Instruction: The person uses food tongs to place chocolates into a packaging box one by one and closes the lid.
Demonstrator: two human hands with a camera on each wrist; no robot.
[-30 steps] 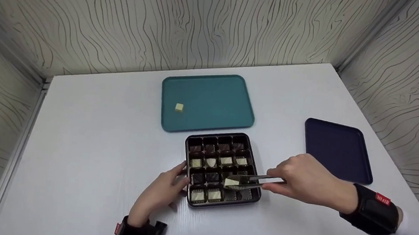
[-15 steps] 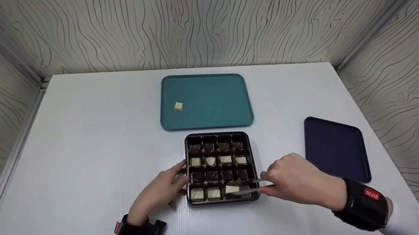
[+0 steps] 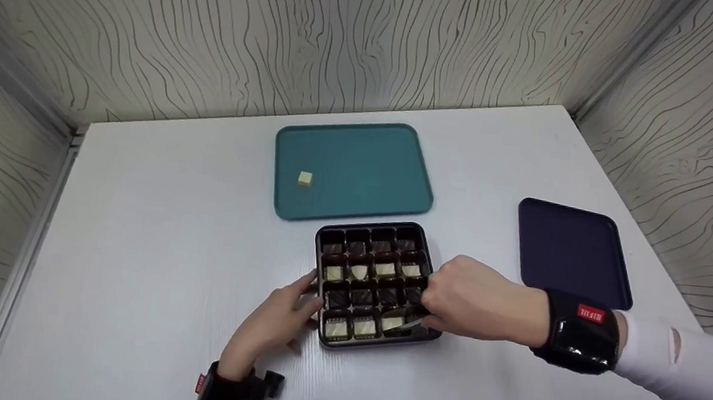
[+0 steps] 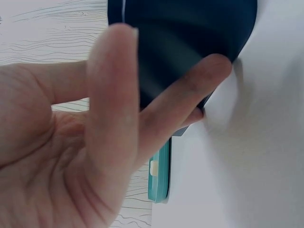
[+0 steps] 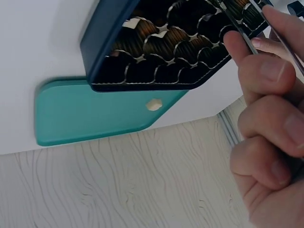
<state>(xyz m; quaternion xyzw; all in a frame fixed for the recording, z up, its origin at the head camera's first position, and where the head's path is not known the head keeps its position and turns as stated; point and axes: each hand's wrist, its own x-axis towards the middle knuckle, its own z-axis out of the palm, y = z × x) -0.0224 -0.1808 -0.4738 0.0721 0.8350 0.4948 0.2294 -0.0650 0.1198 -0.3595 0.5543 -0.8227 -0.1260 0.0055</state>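
Note:
A dark box divided into small compartments holds rows of dark and white chocolates. My right hand grips metal tongs, seen more closely in the right wrist view as two thin arms between thumb and fingers. Their tips reach a white chocolate in the third compartment of the front row. The rightmost front compartment is partly covered by the right hand. With fairly straight fingers, my left hand touches the box's left side; the left wrist view shows the fingers lying against the dark wall.
Behind the box lies a teal tray with a single white cube near its left side. A dark blue tray is at the right. Patterned panels stand along the back and right of the white table.
The tongs have lowered the white chocolate from over the box into the front row's third compartment. My right hand has shifted left over the box's right edge; the left hand stays put.

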